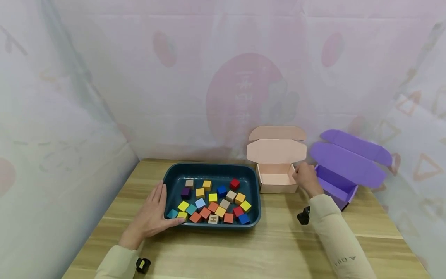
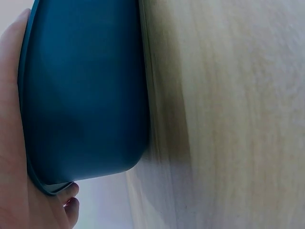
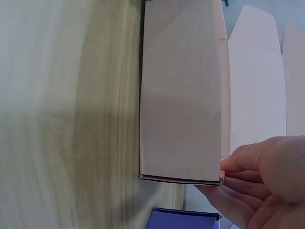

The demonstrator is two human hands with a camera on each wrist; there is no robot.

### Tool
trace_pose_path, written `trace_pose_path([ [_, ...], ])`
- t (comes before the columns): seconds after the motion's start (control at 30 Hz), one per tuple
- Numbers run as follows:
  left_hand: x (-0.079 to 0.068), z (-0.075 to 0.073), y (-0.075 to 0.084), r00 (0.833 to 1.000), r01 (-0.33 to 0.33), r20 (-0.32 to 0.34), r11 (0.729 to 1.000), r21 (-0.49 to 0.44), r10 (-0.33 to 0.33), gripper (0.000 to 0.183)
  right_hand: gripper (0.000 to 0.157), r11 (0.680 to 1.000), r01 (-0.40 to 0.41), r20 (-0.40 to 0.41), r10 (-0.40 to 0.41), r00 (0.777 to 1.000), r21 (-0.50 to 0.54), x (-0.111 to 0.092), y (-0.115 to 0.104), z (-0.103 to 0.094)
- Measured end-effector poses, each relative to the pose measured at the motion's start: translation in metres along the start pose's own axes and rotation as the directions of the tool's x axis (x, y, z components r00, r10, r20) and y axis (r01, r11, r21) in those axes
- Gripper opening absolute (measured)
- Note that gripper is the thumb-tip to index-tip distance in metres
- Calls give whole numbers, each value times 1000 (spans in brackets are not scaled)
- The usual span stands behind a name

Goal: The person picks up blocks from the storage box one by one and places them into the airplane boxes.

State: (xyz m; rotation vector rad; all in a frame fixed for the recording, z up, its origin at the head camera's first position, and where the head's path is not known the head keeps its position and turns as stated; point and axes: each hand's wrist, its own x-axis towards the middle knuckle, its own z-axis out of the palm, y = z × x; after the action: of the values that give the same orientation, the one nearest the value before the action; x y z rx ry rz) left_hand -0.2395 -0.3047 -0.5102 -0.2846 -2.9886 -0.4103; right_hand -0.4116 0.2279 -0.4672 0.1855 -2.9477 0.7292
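My left hand (image 1: 150, 211) lies against the near left corner of a dark teal tray (image 1: 257, 217), its fingers straight along the left rim and its thumb across the front rim. Many coloured wooden cubes (image 1: 213, 198) lie loose inside, among them one marked H (image 1: 213, 219). With thumb and fingers, my right hand (image 1: 307, 178) pinches the right side wall of a light pink cardboard box (image 1: 278, 188) whose lid stands raised. The right wrist view shows the thumb (image 3: 245, 155) at that wall's top edge.
A purple cardboard box (image 1: 336, 186) stands angled at the right, its lid folded back. Both boxes and the tray are on a wooden table (image 1: 216, 255). Pale printed cloth (image 1: 188, 93) hangs behind and on both sides.
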Motion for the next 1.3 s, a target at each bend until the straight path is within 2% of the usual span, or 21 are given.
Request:
trace_pose_path([
  [0.33,2,0,1,1000,20,0,1000,-5,-20,134,48,999,31,-39,-30,999,39,-29,-3,-1],
  [0.6,1,0,1,999,30,16,1000,-10,-29,135,47,993,118,-56,-116,992,30,-51,-1,-2],
  [1.0,0,-1,1,999,35,12,999,-12,-35,134,44,990,115,-45,-111,993,88,-78,4,-4],
  [1.3,1,1,2,999,42,12,999,-10,-42,135,18,993,63,47,-68,997,99,-96,8,-7],
])
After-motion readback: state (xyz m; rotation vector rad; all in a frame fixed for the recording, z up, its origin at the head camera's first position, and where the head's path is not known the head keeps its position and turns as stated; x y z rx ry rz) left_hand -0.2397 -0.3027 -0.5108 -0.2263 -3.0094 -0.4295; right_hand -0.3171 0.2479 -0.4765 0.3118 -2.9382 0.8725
